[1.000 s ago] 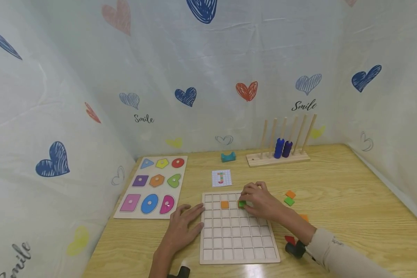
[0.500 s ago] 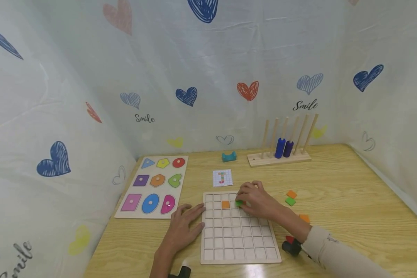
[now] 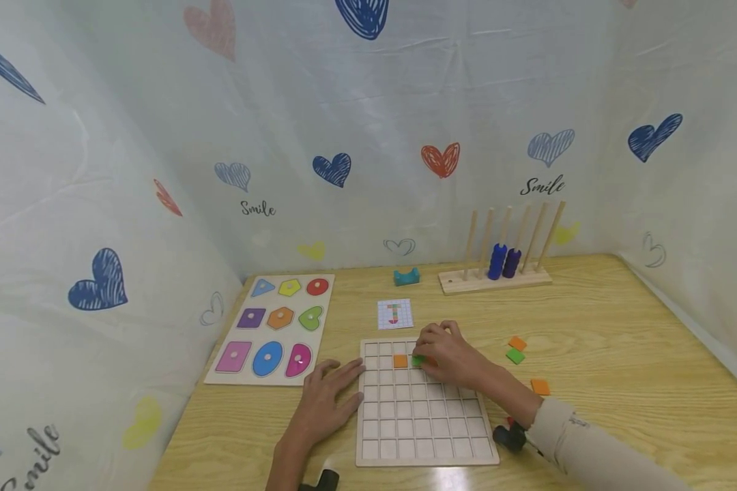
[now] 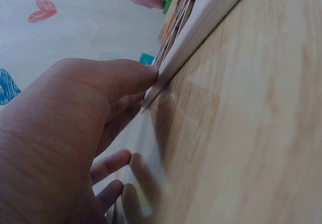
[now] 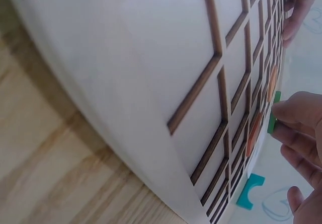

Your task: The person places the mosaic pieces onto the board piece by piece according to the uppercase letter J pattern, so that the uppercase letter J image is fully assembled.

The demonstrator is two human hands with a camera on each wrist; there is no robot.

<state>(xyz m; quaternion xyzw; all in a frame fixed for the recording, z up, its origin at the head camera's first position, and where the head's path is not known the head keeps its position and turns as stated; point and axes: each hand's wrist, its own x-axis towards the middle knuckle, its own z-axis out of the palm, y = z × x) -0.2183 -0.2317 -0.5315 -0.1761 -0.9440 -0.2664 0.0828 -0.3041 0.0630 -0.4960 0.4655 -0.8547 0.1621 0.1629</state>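
My right hand (image 3: 447, 353) pinches a green square tile (image 3: 417, 361) between thumb and fingers, over the upper part of the wooden grid board (image 3: 428, 461). In the right wrist view the green tile (image 5: 274, 112) stands tilted above the grid. One orange tile (image 3: 400, 361) lies in a cell just left of it; a second orange tile (image 5: 253, 133) shows in the right wrist view, hidden from the head view by my right hand. My left hand (image 3: 327, 399) touches the board's left edge with its thumb and extended fingers.
Behind the board lies a pattern card (image 3: 395, 314). A shape puzzle (image 3: 270, 331) is at left, a teal piece (image 3: 407, 277) and a peg stand (image 3: 495, 279) at the back. Right of the board are a green tile (image 3: 515, 355) and orange tiles (image 3: 540, 387), plus a partly hidden red piece.
My right hand has shifted slightly left with the green tile, closer to the orange tile on the grid. My left hand has stayed at the board's edge.
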